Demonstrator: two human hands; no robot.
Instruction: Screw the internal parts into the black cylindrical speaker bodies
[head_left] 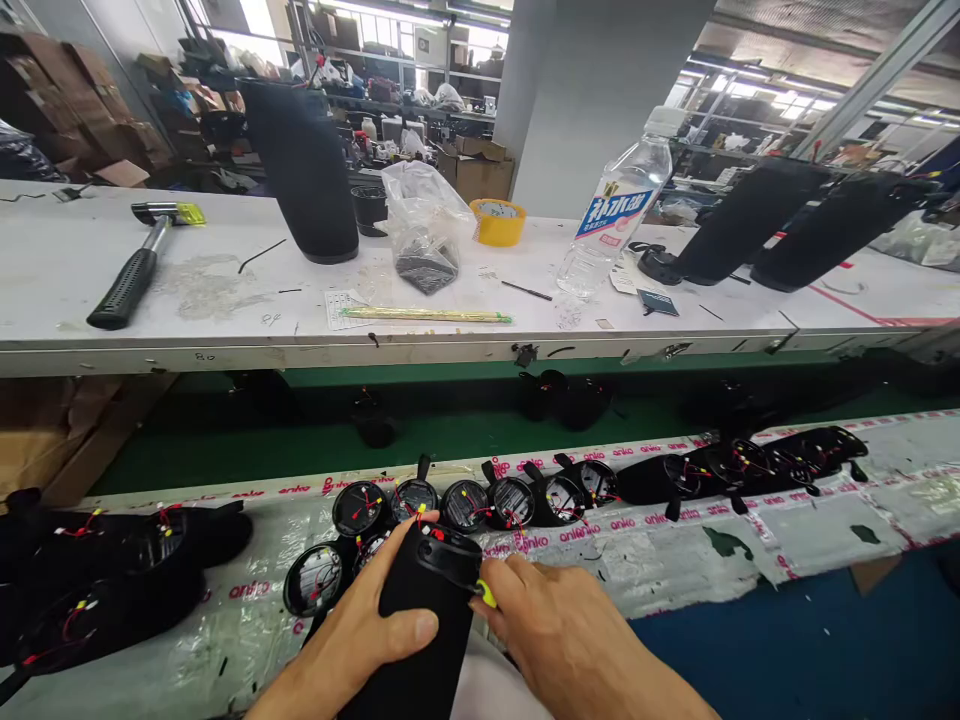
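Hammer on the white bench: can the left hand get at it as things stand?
Probably not: the left hand holds a black cylinder, and the hammer lies beyond a gap on the white bench. Nothing covers it, though.

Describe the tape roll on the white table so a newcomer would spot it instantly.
Find the white table in front of the grey pillar. Toward its far edge, right of the clear plastic bag, sits the tape roll: a squat orange-yellow ring, unlike the colourless bag beside it.

Bare left hand [375, 620] with short thumbnail [426, 627], bare right hand [536, 605], bare forearms [626, 670], pale cloth [491, 685] at lap
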